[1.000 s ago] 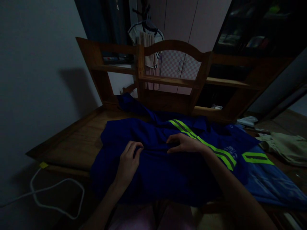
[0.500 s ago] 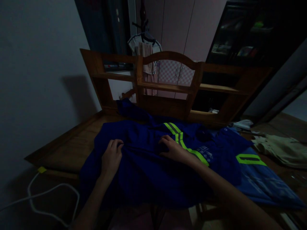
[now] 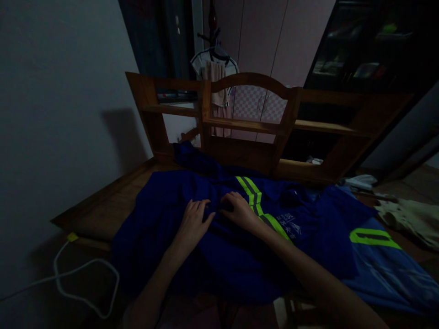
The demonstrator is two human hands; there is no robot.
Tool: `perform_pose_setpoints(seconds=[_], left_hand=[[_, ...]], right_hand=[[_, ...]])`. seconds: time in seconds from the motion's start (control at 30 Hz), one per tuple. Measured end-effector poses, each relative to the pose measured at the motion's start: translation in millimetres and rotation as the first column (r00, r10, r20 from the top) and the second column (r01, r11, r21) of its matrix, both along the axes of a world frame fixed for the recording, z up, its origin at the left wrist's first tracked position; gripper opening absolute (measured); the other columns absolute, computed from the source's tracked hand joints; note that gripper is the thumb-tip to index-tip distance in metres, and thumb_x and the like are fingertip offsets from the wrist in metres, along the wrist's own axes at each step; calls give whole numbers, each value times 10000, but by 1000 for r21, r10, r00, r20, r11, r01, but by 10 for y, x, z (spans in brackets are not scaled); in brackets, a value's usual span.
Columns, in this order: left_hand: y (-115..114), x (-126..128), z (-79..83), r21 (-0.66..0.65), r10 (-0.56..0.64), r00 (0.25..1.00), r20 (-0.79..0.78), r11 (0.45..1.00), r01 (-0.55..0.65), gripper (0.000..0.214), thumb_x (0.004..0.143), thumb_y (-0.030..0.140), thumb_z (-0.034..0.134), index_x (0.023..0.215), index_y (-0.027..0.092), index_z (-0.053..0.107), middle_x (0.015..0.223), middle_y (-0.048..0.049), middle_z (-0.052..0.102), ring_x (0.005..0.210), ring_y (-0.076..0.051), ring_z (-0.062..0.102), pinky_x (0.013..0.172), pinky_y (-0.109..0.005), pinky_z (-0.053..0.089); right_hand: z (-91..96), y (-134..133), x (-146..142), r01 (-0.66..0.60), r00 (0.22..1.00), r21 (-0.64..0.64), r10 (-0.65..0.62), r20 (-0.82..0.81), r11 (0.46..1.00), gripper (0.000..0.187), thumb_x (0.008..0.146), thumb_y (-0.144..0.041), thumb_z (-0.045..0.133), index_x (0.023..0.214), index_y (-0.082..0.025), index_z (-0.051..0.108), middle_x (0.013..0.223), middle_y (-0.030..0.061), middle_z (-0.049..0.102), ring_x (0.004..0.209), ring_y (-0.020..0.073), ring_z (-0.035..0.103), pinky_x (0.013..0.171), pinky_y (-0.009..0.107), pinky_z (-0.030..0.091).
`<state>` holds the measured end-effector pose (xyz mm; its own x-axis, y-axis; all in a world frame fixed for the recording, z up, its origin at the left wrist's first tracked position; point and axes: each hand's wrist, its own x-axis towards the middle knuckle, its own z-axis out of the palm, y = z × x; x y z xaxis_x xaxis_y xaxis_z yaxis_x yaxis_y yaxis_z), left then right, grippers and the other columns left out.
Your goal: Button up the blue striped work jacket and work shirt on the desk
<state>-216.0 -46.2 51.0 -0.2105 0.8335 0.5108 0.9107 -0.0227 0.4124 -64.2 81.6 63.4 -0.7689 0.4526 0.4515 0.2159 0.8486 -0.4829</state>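
A dark blue work shirt [image 3: 222, 246] with neon yellow-green reflective stripes [image 3: 252, 194] lies spread over a wooden table [image 3: 113, 205]. My left hand [image 3: 195, 221] rests on the cloth near its middle, fingers curled and pinching a fold. My right hand [image 3: 240, 210] lies close beside it, just left of the stripes, fingers bent and gripping the same fabric. The two hands almost touch. A lighter blue garment [image 3: 384, 265] with a yellow-green band lies at the right, partly under the shirt.
A wooden shelf unit [image 3: 250, 123] stands along the table's back edge. A white cable [image 3: 68, 278] loops off the table's left corner. A pale olive garment [image 3: 411, 219] lies at far right. Clothes hang on a rack [image 3: 214, 68] behind. The room is dim.
My left hand has moved right, from the shirt's left part toward the middle, and now sits next to my right hand. The right hand stayed near the stripes. The camera view shifted slightly.
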Motion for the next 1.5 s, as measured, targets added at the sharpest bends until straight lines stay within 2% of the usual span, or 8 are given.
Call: perform_pose_setpoints(seconds=[0.13,0.37,0.5,0.67,0.87,1.17,1.37,1.5], left_hand=[[38,-74,-112,-117,-49,995,90,991,60,202,813,354,660,781,180,561,816,-34,578,834,-217,548,880,-380,391],[-51,2,-144,-193,35,946,321,981,29,229,790,393,663,913,209,605,919,-33,621,909,-231,564,800,-316,394],[-80,-18,-119,-264,30,856,515,956,125,362,773,518,650,959,211,609,926,-12,632,883,-226,581,749,-279,416],[-49,-106,-125,-131,-77,741,667,967,219,280,839,445,590,952,189,608,979,-19,627,952,-210,574,834,-273,428],[-34,-146,-194,-134,-38,689,724,972,195,297,806,407,641,994,178,639,1041,-47,633,1016,-227,570,916,-313,417],[-79,-108,4,-164,-71,548,834,916,367,381,778,430,675,1050,166,641,1048,-64,640,984,-239,591,849,-301,455],[-28,-70,-16,-164,-26,488,873,925,343,415,751,453,702,1031,153,642,1015,-72,645,921,-233,604,763,-282,471],[-26,-93,1,-162,-50,451,891,893,420,398,752,434,709,1013,142,639,1001,-74,643,896,-220,603,752,-272,464]], right_hand=[[-64,-24,48,8,987,-42,-15,-157,999,138,839,-170,623,947,-195,542,858,19,553,843,182,513,770,297,393],[4,-62,154,-79,981,-149,50,-189,986,114,876,-198,555,985,-205,524,862,16,562,791,162,546,716,273,416],[6,-52,173,-54,989,-139,34,-142,989,174,841,-193,597,995,-204,516,900,19,566,830,169,543,749,280,413],[-21,-49,172,-67,996,-103,60,-68,992,175,799,-150,626,948,-197,548,927,27,559,886,184,521,787,293,403],[-32,-56,174,-87,992,-194,68,-103,977,153,801,-123,600,934,-187,557,919,24,551,841,157,533,757,267,414],[-59,-37,152,-215,975,-574,204,-84,790,255,812,-366,680,959,-169,613,908,20,626,853,174,580,750,271,436],[-17,-51,146,-260,965,-668,209,-157,697,279,805,-399,684,912,-147,636,869,28,630,798,159,573,697,247,430],[3,-63,164,-270,961,-707,229,-155,654,276,806,-387,681,918,-139,633,836,24,621,741,142,558,641,229,412]])
